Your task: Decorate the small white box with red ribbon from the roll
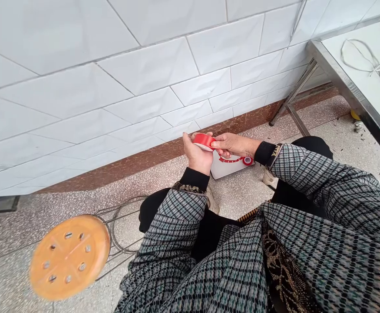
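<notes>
By the white panel [225, 171], left hand [199, 157] is cupping the red roll [203, 140], right hand [237, 144] is pinching it, probably finding the end; next move's needing gentle peeling.

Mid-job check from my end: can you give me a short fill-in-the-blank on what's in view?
1. The left hand and right hand hold a roll of tape whose outer band is ____.
2. The round stool seat is coloured ____.
3. That seat has ____ holes.
4. The metal-framed table stands on the person's ____ side.

Missing words: red; orange; eight; right.
</notes>
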